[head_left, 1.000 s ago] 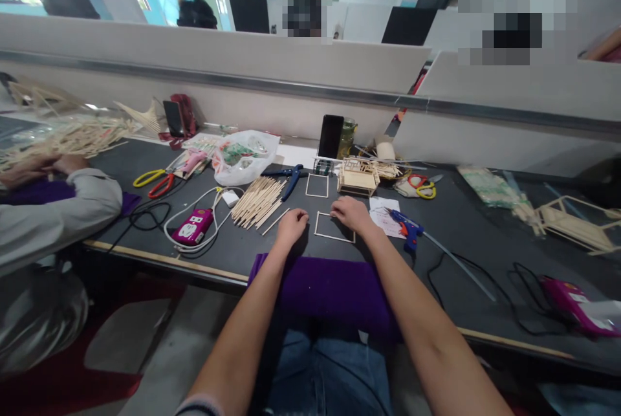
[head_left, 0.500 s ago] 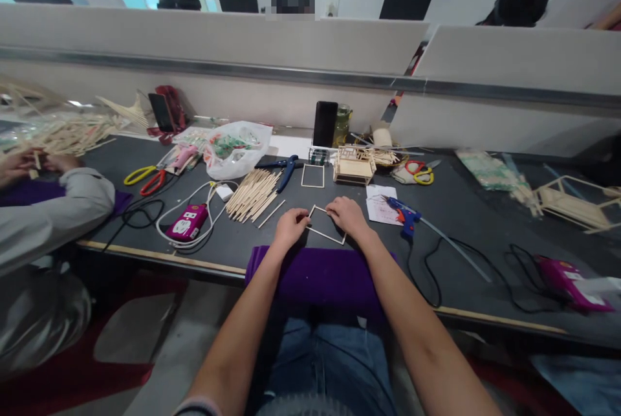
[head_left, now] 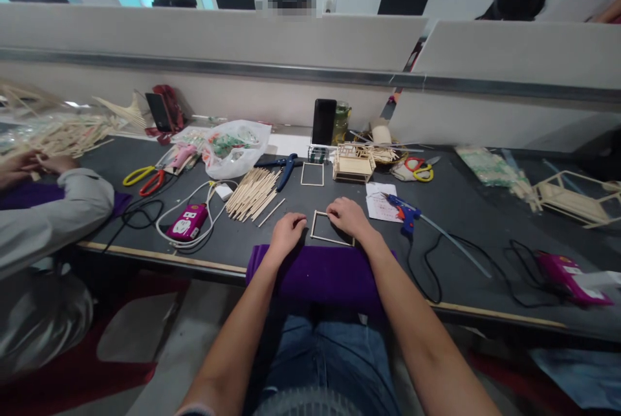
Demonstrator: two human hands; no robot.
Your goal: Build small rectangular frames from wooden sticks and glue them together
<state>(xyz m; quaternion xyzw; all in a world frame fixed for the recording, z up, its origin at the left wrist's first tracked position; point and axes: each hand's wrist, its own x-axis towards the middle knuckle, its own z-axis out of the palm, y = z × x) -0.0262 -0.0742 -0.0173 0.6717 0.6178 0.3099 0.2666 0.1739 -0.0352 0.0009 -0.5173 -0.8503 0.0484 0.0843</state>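
Observation:
A small rectangular frame of thin wooden sticks (head_left: 332, 240) lies on the dark table in front of me. My right hand (head_left: 347, 217) pinches its far side near the right corner and hides part of that side. Just left of the frame, my left hand (head_left: 289, 232) rests at the table with loosely bent fingers, touching no stick. Its thumb and forefinger are slightly apart. Beyond my left hand lie a single stick (head_left: 272, 213) and a pile of sticks (head_left: 253, 195). A second stick frame (head_left: 312, 174) lies farther back, beside a small stick-built model (head_left: 353, 166).
A blue glue gun (head_left: 407, 214) rests by a paper note (head_left: 381, 202) at right. Blue cutters (head_left: 287, 173), a plastic bag (head_left: 237, 147) and a pink power strip (head_left: 188, 222) stand left. Purple cloth (head_left: 320, 273) covers the near edge. A co-worker's sleeve (head_left: 87, 199) is at far left.
My left hand has let go of the frame and drawn slightly left. The frame has turned, so its near side lies more level, and it has shifted a little right.

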